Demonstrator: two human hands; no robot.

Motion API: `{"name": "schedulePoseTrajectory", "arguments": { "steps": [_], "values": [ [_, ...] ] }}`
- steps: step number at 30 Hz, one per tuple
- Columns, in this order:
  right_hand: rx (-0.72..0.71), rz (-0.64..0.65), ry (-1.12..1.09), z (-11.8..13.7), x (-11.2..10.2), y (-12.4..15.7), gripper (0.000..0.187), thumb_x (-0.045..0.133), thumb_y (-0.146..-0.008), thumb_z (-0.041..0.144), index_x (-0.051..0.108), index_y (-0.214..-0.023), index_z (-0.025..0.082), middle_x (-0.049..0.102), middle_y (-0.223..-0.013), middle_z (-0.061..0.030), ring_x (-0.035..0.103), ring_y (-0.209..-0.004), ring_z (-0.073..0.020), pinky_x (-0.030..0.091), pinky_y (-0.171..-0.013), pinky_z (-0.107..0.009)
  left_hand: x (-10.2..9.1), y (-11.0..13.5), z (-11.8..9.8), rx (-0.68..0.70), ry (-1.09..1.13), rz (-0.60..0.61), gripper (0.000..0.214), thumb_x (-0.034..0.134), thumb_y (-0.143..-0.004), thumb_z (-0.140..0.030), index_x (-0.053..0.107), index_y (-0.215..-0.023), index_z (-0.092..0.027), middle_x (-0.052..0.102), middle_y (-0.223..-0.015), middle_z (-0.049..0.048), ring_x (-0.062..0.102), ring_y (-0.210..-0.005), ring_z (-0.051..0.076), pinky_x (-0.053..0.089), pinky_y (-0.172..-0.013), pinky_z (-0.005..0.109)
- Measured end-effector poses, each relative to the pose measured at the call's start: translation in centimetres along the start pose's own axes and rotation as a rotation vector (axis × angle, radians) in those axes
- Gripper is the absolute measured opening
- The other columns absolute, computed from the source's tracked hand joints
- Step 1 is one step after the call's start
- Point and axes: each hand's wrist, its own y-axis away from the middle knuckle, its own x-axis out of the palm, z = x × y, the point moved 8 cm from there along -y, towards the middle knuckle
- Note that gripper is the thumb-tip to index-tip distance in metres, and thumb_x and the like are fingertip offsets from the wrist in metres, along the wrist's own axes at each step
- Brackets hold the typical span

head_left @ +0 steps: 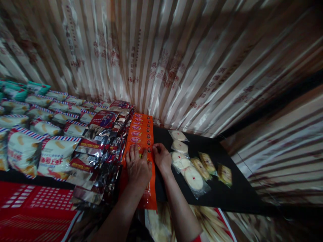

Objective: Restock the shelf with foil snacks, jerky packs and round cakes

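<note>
A row of orange snack packets (140, 131) lies overlapped on a black surface (227, 195), running away from me. My left hand (137, 166) rests flat on the near orange packets, fingers stretched forward. My right hand (161, 156) sits just to its right, fingers curled at the edge of the same orange row and pinching a packet edge. Right of my hands lie clear packets of round white cakes (193, 177) and small yellowish packets (207, 163).
Rows of silver-and-red foil packets (101, 141) and white packets with red-blue striped edges (54, 156) fill the left. Green packets (15, 92) lie at the far left. A striped shiny curtain (176, 60) hangs behind. A red sheet (30, 211) covers the near left.
</note>
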Motion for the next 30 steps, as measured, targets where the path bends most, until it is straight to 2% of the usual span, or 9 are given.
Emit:
{"name": "schedulePoseTrajectory", "arguments": {
  "steps": [5,9,17,22,30],
  "values": [
    [-0.090,-0.065,-0.192,-0.36,-0.26,0.52,0.027,0.042,-0.083,0.038,0.061,-0.094,0.022,0.069,-0.088,-0.0032,0.063,-0.076,-0.0178,0.047,-0.067,-0.028,0.19,0.03,0.12,0.010,-0.006,-0.010,0.049,0.058,-0.077,-0.032,0.053,-0.125,-0.022,0.041,-0.140,0.0115,0.027,-0.132,0.032,0.022,-0.107,0.049],
    [-0.108,-0.104,-0.257,-0.59,-0.44,0.78,0.031,0.041,-0.083,0.040,0.061,-0.097,0.020,0.069,-0.091,-0.0052,0.064,-0.080,-0.0184,0.048,-0.071,-0.030,0.21,0.09,0.14,0.009,-0.017,-0.012,0.049,0.059,-0.076,-0.031,0.054,-0.124,-0.023,0.042,-0.139,0.0108,0.026,-0.132,0.031,0.022,-0.107,0.049],
    [-0.064,-0.088,-0.223,-0.55,-0.19,0.72,0.032,0.045,-0.080,0.037,0.057,-0.105,0.020,0.070,-0.085,-0.0032,0.065,-0.074,-0.0174,0.048,-0.068,-0.029,0.15,-0.04,0.11,-0.009,-0.029,-0.034,0.050,0.059,-0.076,-0.030,0.053,-0.124,-0.022,0.040,-0.140,0.0108,0.027,-0.132,0.031,0.023,-0.107,0.047],
    [-0.032,-0.070,-0.209,-0.65,-0.01,0.61,0.033,0.046,-0.080,0.034,0.054,-0.109,0.021,0.070,-0.085,-0.0017,0.065,-0.075,-0.0168,0.047,-0.067,-0.029,0.27,-0.01,0.08,-0.012,-0.022,0.008,0.049,0.059,-0.075,-0.029,0.053,-0.124,-0.022,0.042,-0.139,0.0107,0.028,-0.133,0.031,0.023,-0.107,0.048],
    [-0.050,-0.085,-0.148,-0.20,-0.19,0.84,0.031,0.044,-0.081,0.031,0.054,-0.109,0.022,0.070,-0.085,-0.0009,0.064,-0.073,-0.0160,0.045,-0.064,-0.027,0.27,-0.01,0.14,0.007,-0.046,-0.005,0.051,0.059,-0.076,-0.030,0.052,-0.125,-0.022,0.039,-0.141,0.0118,0.028,-0.133,0.030,0.023,-0.107,0.048]
  ]
}}
